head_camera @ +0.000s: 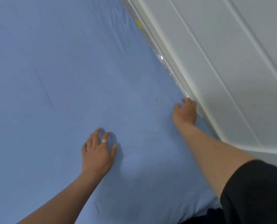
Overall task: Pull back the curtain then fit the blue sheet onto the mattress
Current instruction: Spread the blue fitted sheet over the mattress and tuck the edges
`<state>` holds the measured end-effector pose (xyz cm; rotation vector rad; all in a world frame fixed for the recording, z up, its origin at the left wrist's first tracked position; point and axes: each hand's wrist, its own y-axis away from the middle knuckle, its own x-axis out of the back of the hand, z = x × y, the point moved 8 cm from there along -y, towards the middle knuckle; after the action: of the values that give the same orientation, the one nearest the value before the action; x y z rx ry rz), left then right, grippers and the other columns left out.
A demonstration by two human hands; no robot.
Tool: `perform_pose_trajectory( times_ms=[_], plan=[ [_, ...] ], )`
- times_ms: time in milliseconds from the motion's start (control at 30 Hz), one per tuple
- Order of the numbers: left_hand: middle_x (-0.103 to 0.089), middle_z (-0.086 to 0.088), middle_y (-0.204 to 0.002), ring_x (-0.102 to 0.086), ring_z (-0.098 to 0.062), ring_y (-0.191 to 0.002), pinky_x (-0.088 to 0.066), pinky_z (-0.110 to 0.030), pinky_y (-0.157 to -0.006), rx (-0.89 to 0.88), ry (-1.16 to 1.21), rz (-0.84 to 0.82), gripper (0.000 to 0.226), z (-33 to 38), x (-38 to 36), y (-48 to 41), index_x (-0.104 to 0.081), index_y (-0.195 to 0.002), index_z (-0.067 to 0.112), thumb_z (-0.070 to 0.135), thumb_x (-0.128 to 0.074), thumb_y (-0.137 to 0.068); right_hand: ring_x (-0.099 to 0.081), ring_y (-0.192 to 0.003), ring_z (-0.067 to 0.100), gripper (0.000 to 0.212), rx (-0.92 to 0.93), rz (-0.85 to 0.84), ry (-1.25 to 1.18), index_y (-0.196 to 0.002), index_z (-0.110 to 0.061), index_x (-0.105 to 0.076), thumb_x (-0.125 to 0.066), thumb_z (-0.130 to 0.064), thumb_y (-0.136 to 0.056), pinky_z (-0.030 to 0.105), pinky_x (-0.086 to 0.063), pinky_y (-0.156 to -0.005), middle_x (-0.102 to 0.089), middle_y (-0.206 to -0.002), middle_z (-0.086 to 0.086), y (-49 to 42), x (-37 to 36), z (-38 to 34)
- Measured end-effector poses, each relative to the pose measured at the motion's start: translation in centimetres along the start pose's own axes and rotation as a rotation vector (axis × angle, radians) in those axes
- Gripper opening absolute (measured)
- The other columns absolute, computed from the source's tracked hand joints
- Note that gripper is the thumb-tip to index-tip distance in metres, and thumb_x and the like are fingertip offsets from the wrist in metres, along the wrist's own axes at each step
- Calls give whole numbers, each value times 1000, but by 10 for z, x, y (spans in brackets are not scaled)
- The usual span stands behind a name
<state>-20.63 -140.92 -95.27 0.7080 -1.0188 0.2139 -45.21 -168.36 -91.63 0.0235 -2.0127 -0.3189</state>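
Note:
The blue sheet (70, 70) lies spread over the mattress and fills most of the view, with a few faint creases. My left hand (98, 152), wearing a ring, presses flat on the sheet with fingers spread. My right hand (185, 111) is at the sheet's right edge beside the white wall, its fingers curled down into the gap and holding the sheet's edge. A strip of clear plastic mattress wrap (162, 59) shows along that edge, above my right hand. No curtain is in view.
A white panelled wall (231, 62) runs close along the right side of the bed. My black sleeve (255, 191) fills the lower right corner. A small yellow tag (138, 24) sits on the mattress edge farther up.

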Motion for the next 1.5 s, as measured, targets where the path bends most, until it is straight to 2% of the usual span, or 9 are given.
perform_pose_trajectory(
  times_ms=[167,367,467,633,933,1067,1167,1367,1500],
  plan=[
    [-49,-7,-139,-52,-31,-123,-46,-48,-98,-134,193,234,37,13,26,-20,-64,-121,14,14,-69,-85,-51,-126,34,45,184,-137,56,-139,-15,-46,-50,-21,-95,39,-39,-104,-50,-136,13,-83,-46,-94],
    [-49,-5,-138,-51,-28,-124,-43,-46,-99,-68,252,281,32,15,29,-54,-66,-117,17,14,-68,-85,-50,-107,37,44,457,-71,585,-139,-22,-30,-44,-26,-97,43,-38,-81,-50,-119,15,-109,-74,-121],
    [-47,-6,-141,-46,-30,-130,-39,-48,-101,-22,189,323,37,8,35,-69,-64,-123,17,17,-67,-85,-54,-101,40,42,550,-237,489,-134,-35,-31,-38,-18,-96,40,-39,-81,-46,-118,14,-112,-87,-125],
    [-14,-3,-164,-6,-25,-152,-13,-53,-119,12,2,266,61,-2,29,-92,-32,-152,31,40,-54,-95,-58,-103,39,61,744,-296,824,-152,-51,-6,-28,-28,-99,37,-40,-75,-40,-133,13,-116,-82,-134],
    [19,2,-165,25,-24,-150,5,-65,-117,94,-146,161,70,-11,1,-128,11,-155,40,67,-14,-95,-61,-98,28,66,731,-77,1241,-159,-17,-6,-29,-18,-97,36,-30,-76,-59,-114,6,-138,-75,-131],
    [11,1,-166,19,-21,-152,7,-61,-118,72,-128,198,70,-16,8,-132,-1,-157,37,66,-17,-95,-36,-126,33,59,615,-25,1188,-154,-12,-27,-34,-14,-96,43,-30,-101,-38,-144,11,-130,-79,-155],
    [8,1,-167,17,-18,-152,5,-60,-119,87,-130,217,69,-24,17,-140,-4,-157,35,65,-14,-96,-23,-143,38,57,864,94,874,-148,-8,-39,-42,-13,-91,50,-25,-107,-24,-158,13,-109,-73,-195],
    [7,-1,-167,15,-20,-153,4,-60,-119,89,-203,239,68,-22,15,-141,-4,-159,32,62,-10,-97,-2,-154,26,74,961,-339,634,-159,-10,-13,-35,-51,-101,43,-8,-124,-8,-167,8,-80,-139,-177],
    [5,0,-168,12,-18,-153,9,-57,-119,38,-180,260,68,-22,17,-144,-4,-158,32,62,-15,-98,-1,-154,27,89,722,-183,549,-159,-8,-7,-28,-67,-96,41,-6,-125,-4,-167,11,-144,-120,-149]
  ],
)
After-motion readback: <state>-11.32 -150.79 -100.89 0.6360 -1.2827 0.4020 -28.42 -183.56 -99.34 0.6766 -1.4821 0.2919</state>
